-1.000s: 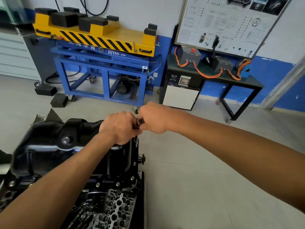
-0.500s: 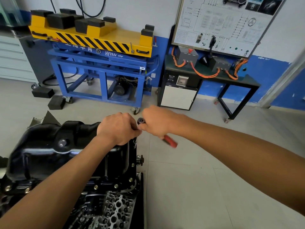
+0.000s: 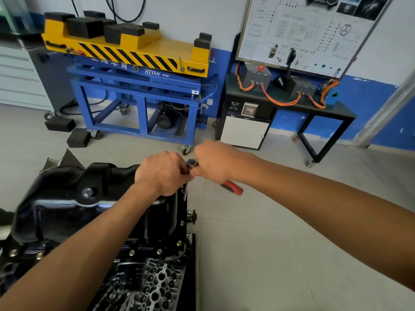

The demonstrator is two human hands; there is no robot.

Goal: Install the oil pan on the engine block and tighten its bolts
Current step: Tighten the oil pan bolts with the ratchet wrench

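Left hand [image 3: 162, 173] grips the extension [image 3: 184, 190] just below the ratchet [image 3: 192, 163]. Right hand [image 3: 213, 161] clamps its red handle [image 3: 233, 188]. The oil pan [image 3: 67, 198] sits on the engine block [image 3: 152, 283]. Hold the extension square to the pan flange and swing in short arcs.

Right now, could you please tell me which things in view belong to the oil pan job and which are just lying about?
Job: oil pan, engine block, red-handled ratchet, gripped by left hand and right hand.
Lying about: yellow-and-blue lift cart, two black floor blocks, wiring display bench.
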